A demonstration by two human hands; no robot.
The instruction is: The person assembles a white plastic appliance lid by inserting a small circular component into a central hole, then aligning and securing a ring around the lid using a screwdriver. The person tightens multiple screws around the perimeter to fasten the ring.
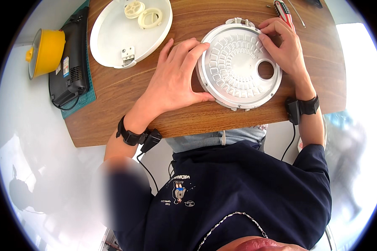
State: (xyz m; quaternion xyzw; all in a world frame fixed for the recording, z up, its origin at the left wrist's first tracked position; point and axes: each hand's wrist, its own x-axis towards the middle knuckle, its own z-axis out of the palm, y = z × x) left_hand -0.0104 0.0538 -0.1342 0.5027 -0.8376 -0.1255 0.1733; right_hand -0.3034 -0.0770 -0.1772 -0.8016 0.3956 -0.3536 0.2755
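Observation:
A round silver metal cover (243,65) lies on the wooden table in front of me, with rings of raised shapes and a round hole at its right. My left hand (176,79) spans its left side, thumb at the near rim and fingertips at the far left rim. Over the upper right rim, my right hand (285,46) has thumb and index finger drawn close together. Whether a small part sits between them is hidden. Beside the right hand is a red, white and black-handled tool (284,13).
A white round lid (109,37) at the far left holds two cream plastic rings (150,19) and a small metal bracket (128,53). Further left, a black device (73,62) rests on a green mat (77,104), with a yellow pot (50,50) alongside. A thin metal rod (296,14) lies far right.

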